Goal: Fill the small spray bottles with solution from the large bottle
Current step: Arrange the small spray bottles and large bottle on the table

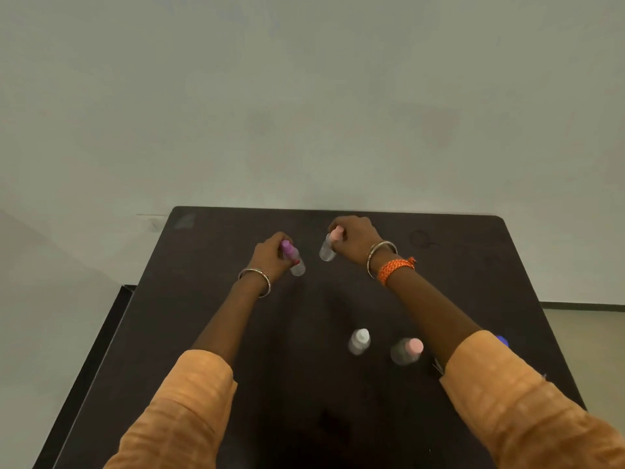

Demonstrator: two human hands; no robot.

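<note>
My left hand (270,253) grips a small clear spray bottle with a purple cap (293,259) over the far middle of the dark table (203,316). My right hand (355,238) grips a second small clear bottle with a pale pink cap (329,247) just to its right. Both bottles are tilted. Nearer to me stand a small clear bottle with a white cap (359,340) and a wider clear bottle with a pink cap (407,351). A blue cap (503,340) peeks out from behind my right sleeve; the rest of that object is hidden.
The table's far edge meets a plain pale wall (304,96). The left edge drops off to a light floor (50,316), and the right edge runs close to my right sleeve. The frame is slightly blurred.
</note>
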